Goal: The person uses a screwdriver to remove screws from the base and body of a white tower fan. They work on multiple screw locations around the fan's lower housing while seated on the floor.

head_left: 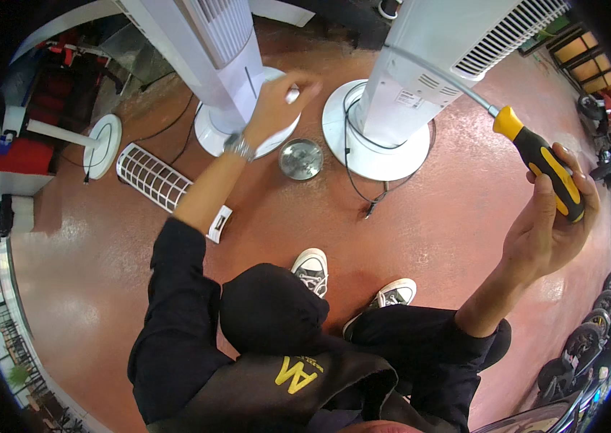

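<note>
My right hand [551, 216] is closed round the black and yellow handle of a screwdriver [540, 155]. Its long metal shaft slants up and left across the right white tower fan [399, 94], which stands on a round base with its cord looped about it. Whether the tip touches the fan I cannot tell. My left hand [280, 105], a watch at the wrist, is in front of the left white tower fan [230, 86]. Its fingers are curled, and a white spot shows between them; what they hold, if anything, is unclear. Between the two bases sits a round metal dish [301, 159].
A white grille panel [157, 177] lies on the reddish floor [262, 224] at the left. Beyond it are a white pedestal stand [107, 144] and trailing black cords. Parked motorcycles [598, 317] line the right side. My shoes [313, 270] are near the middle.
</note>
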Tool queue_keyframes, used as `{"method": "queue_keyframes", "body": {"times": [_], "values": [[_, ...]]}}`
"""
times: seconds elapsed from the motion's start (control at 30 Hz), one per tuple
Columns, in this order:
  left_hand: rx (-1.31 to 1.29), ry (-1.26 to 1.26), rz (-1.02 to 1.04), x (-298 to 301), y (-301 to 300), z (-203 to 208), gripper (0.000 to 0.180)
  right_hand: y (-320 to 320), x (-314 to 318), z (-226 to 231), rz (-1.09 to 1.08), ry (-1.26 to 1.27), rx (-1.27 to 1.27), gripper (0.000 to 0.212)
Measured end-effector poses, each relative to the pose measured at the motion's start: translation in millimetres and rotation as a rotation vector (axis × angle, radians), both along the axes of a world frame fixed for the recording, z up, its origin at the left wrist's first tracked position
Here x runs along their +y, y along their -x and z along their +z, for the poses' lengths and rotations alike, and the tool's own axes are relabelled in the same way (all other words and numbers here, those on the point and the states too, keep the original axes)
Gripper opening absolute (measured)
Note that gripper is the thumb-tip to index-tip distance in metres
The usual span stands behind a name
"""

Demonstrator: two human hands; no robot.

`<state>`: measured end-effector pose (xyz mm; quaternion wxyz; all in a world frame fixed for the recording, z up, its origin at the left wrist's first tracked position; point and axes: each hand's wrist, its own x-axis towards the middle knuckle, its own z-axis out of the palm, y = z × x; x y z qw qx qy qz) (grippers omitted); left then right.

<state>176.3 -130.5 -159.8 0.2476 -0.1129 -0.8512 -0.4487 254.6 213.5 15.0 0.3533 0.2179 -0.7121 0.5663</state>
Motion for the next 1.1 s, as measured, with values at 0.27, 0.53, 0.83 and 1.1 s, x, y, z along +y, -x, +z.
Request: {"method": "queue_keyframes", "body": {"times": [0.27, 0.53, 0.83, 1.1], "values": [[-0.586, 0.006, 0.143, -11, -106, -150, 0.023, 32, -3, -49, 0.28, 0.272, -0.458, 0.03], [-0.554, 0.515, 0.123, -2, -78, -180, 0.028, 30, -7, -64, 0.192, 0.203, -0.538, 0.03], [0.086, 0.006, 0.243, 11, 22, -15, 0.026, 25, -3, -42, 0.074, 0.318, -0.35, 0.032], [0.029, -0.924, -0.307, 75, 185, 169, 0.042, 2, -26, -29, -0.106, -0.08, 0.272, 0.043]]}}
